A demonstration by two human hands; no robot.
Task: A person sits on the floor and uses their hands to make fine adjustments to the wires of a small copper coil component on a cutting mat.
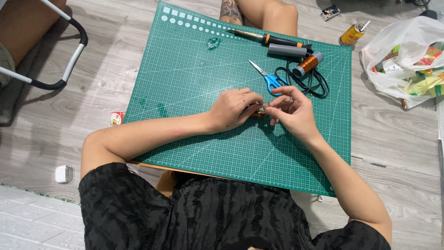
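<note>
White plug block (63,173) on the floor far left, small red-and-white pack (117,118) by the edge of the green cutting mat (185,83). Left hand (233,109) and right hand (291,111) meet mid-mat – both pinched shut on a small coppery piece (260,113) (mostly hidden by fingers, can't tell what it is). Just behind the hands: blue-handled scissors (268,78), then a black cable (319,83), copper wire spool (307,64), grey tube (286,50), soldering iron (268,39). Further right on the floor – yellow can (351,34), plastic bag (407,60).
</note>
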